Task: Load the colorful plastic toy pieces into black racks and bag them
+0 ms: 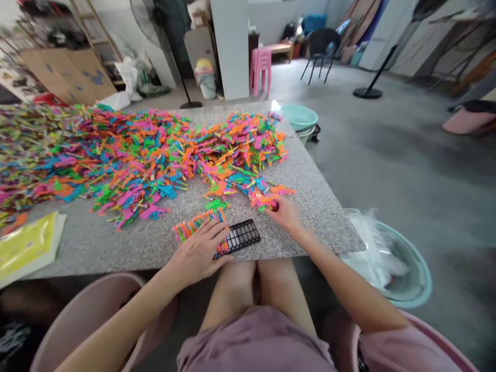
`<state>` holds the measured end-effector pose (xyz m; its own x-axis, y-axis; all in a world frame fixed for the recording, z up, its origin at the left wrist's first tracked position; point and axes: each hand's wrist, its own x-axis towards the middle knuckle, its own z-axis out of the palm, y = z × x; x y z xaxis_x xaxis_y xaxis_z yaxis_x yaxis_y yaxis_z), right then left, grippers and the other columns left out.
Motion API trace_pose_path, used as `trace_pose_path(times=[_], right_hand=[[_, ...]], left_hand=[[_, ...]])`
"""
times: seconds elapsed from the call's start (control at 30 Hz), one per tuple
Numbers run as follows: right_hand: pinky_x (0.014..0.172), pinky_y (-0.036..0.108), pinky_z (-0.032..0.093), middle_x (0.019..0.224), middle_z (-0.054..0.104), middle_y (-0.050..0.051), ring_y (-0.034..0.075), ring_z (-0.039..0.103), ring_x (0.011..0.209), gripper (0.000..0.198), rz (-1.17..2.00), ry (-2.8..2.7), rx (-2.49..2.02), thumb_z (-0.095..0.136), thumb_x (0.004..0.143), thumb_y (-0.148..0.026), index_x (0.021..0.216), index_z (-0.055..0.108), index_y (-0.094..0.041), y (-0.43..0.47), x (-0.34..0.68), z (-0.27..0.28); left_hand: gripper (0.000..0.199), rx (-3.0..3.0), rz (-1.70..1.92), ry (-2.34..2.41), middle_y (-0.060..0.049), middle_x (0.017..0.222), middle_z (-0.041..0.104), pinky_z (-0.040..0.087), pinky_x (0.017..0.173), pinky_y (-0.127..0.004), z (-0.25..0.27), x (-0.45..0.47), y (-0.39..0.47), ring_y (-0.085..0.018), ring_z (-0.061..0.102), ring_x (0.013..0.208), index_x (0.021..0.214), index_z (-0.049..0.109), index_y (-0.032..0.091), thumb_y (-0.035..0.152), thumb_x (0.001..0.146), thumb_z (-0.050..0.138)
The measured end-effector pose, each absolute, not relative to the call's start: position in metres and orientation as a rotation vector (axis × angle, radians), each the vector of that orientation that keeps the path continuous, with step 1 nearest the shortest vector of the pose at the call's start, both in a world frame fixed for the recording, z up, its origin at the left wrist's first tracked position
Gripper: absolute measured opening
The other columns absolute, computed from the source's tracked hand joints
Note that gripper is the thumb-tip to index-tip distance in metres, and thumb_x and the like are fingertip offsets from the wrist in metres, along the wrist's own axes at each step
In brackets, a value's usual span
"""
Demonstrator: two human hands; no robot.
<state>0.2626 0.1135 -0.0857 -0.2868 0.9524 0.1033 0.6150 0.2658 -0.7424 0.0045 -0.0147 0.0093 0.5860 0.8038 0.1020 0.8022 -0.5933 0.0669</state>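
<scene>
My left hand (201, 245) lies across a black slotted plastic rack (244, 235), thumb along its near edge and fingers over the top. Upright orange, pink and blue plastic pieces (189, 227) fill the rack's left part, while slots show at its right. My right hand (285, 213) is closed at the near edge of the pile, its fingertips on pink and orange toy pistols (260, 199); how many it grips cannot be made out. A green toy pistol (217, 204) lies just behind the rack. The big pile of bright toy pistols (155, 150) spreads across the table.
The speckled stone table (318, 217) ends close to my lap. A yellow-covered pad (29, 245) sits at left. Pink tubs (89, 310) flank my legs. A teal basin (422, 274) with clear plastic bags (372, 253) stands right, another basin (298, 116) beyond the table.
</scene>
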Motion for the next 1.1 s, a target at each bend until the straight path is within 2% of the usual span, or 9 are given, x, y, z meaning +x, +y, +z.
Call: trace_pose_path(times=[0.1, 0.2, 0.3, 0.37, 0.5, 0.73, 0.93, 1.0, 1.1], right_hand=[[0.060, 0.027, 0.051, 0.079, 0.067, 0.001, 0.014, 0.063, 0.060, 0.020, 1.366, -1.647, -1.242, 0.069, 0.074, -0.023, 0.090, 0.058, -0.018, 0.056, 0.235, -0.102], [0.058, 0.027, 0.052, 0.079, 0.069, 0.002, 0.016, 0.066, 0.061, 0.015, 1.518, -1.558, -1.171, 0.063, 0.080, -0.028, 0.092, 0.059, -0.018, 0.018, 0.204, -0.107], [0.065, 0.028, 0.051, 0.072, 0.069, 0.004, 0.020, 0.068, 0.068, 0.008, 1.288, -1.889, -1.353, 0.061, 0.083, -0.024, 0.081, 0.064, -0.017, 0.010, 0.186, -0.095], [0.071, 0.029, 0.050, 0.078, 0.072, 0.007, 0.023, 0.069, 0.077, 0.005, 1.080, -2.177, -1.457, 0.063, 0.081, -0.020, 0.081, 0.067, -0.017, 0.013, 0.181, -0.082], [0.076, 0.028, 0.049, 0.097, 0.074, 0.012, 0.023, 0.070, 0.089, 0.024, 0.861, -2.493, -1.472, 0.057, 0.085, -0.014, 0.107, 0.065, -0.015, 0.017, 0.175, -0.060], [0.079, 0.032, 0.049, 0.101, 0.071, 0.016, 0.027, 0.069, 0.093, 0.028, 0.815, -2.605, -1.473, 0.058, 0.087, -0.018, 0.113, 0.061, -0.012, 0.012, 0.160, -0.051], [0.080, 0.029, 0.049, 0.106, 0.069, 0.008, 0.021, 0.065, 0.095, 0.030, 0.824, -2.510, -1.292, 0.059, 0.083, -0.012, 0.112, 0.061, -0.017, 0.032, 0.193, -0.064], [0.085, 0.030, 0.049, 0.108, 0.068, 0.008, 0.021, 0.064, 0.098, 0.029, 0.671, -2.428, -1.475, 0.057, 0.083, -0.010, 0.110, 0.063, -0.019, 0.066, 0.217, -0.063], [0.087, 0.032, 0.049, 0.126, 0.058, 0.017, 0.023, 0.062, 0.104, 0.039, 0.246, -2.365, -1.770, 0.043, 0.087, -0.002, 0.121, 0.058, -0.014, 0.126, 0.243, -0.057]], left_hand=[[0.054, 2.781, 0.205, 1.397, -0.019, 0.138, 0.054, 0.038, 0.113, -0.052, 0.006, 0.004, -0.016, -0.034, 0.042, 0.136, 0.133, 0.050, 0.007, 0.037, 0.089, 0.063], [0.052, 2.771, 0.207, 1.405, -0.018, 0.138, 0.054, 0.038, 0.113, -0.051, 0.007, 0.005, -0.016, -0.034, 0.040, 0.138, 0.134, 0.049, 0.008, 0.033, 0.089, 0.062], [0.052, 2.765, 0.214, 1.413, -0.018, 0.138, 0.053, 0.037, 0.114, -0.051, 0.007, 0.007, -0.018, -0.034, 0.039, 0.139, 0.134, 0.048, 0.008, 0.031, 0.089, 0.062], [0.053, 2.761, 0.221, 1.412, -0.018, 0.139, 0.053, 0.037, 0.115, -0.051, 0.006, 0.006, -0.018, -0.034, 0.038, 0.140, 0.135, 0.047, 0.008, 0.031, 0.089, 0.062], [0.053, 2.749, 0.251, 1.419, -0.018, 0.140, 0.053, 0.036, 0.115, -0.050, 0.001, 0.004, -0.018, -0.033, 0.037, 0.140, 0.136, 0.045, 0.008, 0.029, 0.090, 0.060], [0.059, 2.765, 0.312, 1.413, -0.017, 0.141, 0.052, 0.037, 0.113, -0.053, -0.002, 0.004, -0.015, -0.034, 0.041, 0.138, 0.141, 0.042, 0.012, 0.042, 0.093, 0.057], [0.040, 2.861, 0.391, 1.436, -0.013, 0.128, 0.063, 0.042, 0.110, -0.052, -0.007, 0.004, -0.013, -0.031, 0.050, 0.131, 0.121, 0.062, 0.016, 0.044, 0.099, 0.044], [0.039, 2.862, 0.416, 1.428, -0.012, 0.130, 0.063, 0.042, 0.111, -0.051, -0.009, 0.003, -0.012, -0.030, 0.047, 0.134, 0.122, 0.062, 0.016, 0.043, 0.100, 0.044], [0.039, 2.875, 0.436, 1.406, -0.011, 0.129, 0.064, 0.044, 0.109, -0.052, -0.010, 0.003, -0.010, -0.030, 0.048, 0.133, 0.120, 0.064, 0.016, 0.042, 0.100, 0.043]])
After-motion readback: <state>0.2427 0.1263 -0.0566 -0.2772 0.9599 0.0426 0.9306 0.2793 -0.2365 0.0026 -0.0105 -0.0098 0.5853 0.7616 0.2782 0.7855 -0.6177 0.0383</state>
